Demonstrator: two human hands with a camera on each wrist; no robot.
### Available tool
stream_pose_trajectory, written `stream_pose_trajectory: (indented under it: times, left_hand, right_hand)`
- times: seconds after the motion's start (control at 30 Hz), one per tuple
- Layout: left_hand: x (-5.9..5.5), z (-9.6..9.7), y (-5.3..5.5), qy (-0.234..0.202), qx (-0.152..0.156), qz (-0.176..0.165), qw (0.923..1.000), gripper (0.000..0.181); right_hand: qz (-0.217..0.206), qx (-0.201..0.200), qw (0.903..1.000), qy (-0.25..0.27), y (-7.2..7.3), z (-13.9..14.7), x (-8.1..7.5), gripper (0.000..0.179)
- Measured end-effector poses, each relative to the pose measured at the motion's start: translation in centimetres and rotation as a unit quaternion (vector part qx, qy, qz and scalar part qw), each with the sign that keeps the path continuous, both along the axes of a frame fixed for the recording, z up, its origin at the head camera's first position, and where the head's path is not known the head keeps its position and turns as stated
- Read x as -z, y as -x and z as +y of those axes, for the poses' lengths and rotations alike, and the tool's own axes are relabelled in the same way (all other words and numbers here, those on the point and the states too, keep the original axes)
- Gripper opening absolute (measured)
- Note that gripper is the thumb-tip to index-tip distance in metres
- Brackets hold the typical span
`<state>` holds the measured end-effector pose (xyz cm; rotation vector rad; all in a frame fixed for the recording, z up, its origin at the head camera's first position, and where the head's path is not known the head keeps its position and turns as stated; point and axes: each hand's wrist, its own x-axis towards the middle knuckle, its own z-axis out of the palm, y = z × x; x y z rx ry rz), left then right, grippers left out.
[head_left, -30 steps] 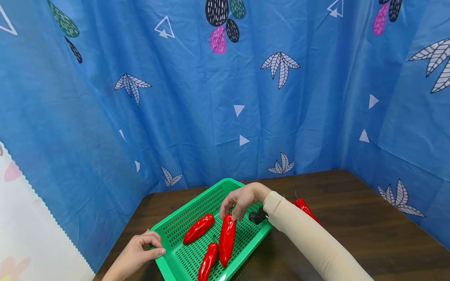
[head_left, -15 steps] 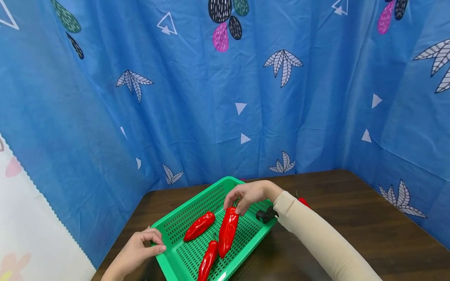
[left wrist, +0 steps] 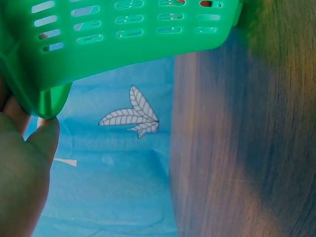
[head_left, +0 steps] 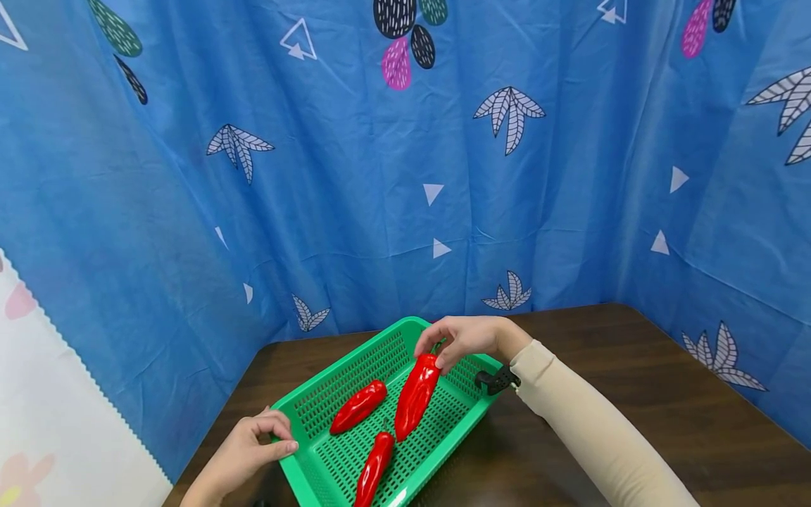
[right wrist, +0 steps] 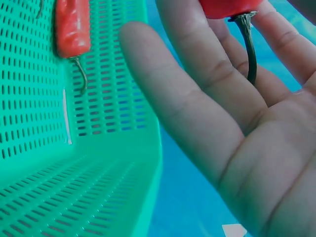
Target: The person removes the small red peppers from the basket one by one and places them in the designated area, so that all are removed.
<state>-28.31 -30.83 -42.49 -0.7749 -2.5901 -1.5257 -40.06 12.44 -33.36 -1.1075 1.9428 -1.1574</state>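
Observation:
In the head view a red chili pepper (head_left: 418, 396) slants tip-down over the green plastic basket (head_left: 415, 486). My right hand (head_left: 465, 339) holds it near its stem end between thumb and fingers. Its green stem (right wrist: 249, 44) runs back toward the palm in the right wrist view. Two more red peppers lie in the basket: one by the far-left wall (head_left: 358, 406), another nearer me (head_left: 374, 470). My left hand (head_left: 243, 451) pinches the basket's near-left rim, and the left wrist view shows thumb and fingers around that rim (left wrist: 52, 101).
Beneath the basket is a dark wooden table (head_left: 633, 408), extending well to the right. A blue patterned curtain (head_left: 355, 211) hangs behind and at both sides. White patterned cloth (head_left: 51, 394) hangs at the left. A black camera (head_left: 494, 380) is worn at the right wrist.
My right hand has lifted the pepper and moved slightly right and away from me. The left hand stays on the rim. Peppers seen beyond the right arm earlier are now out of sight.

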Motion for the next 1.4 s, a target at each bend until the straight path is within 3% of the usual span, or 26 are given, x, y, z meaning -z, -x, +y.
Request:
stream_pose_trajectory:
  times: [0.5,0.7,0.93,1.03,1.4]
  left_hand:
    - [-0.2,0.0,-0.1,0.002,-0.007,-0.006,1.0,0.007]
    - [-0.3,0.1,-0.2,0.005,-0.012,-0.008,0.9999,0.007]
    - [-0.2,0.2,-0.3,0.001,-0.003,0.014,0.9999,0.008]
    - [-0.1,0.1,-0.2,0.004,-0.01,0.003,0.9999,0.008]
    - [-0.2,0.4,-0.3,-0.009,0.013,0.019,0.9997,0.007]
  right_hand:
    - [-0.003,-0.014,0.9946,0.103,0.2,2.0,0.4,0.037]
    - [-0.03,0.005,0.9856,0.167,0.0,3.4,0.5,0.034]
    - [-0.068,0.026,0.9689,0.236,-0.2,4.8,1.2,0.028]
    - [-0.08,0.037,0.9628,0.255,-0.3,5.4,1.6,0.028]
    - [-0.069,0.06,0.9535,0.287,-0.9,7.0,2.1,0.032]
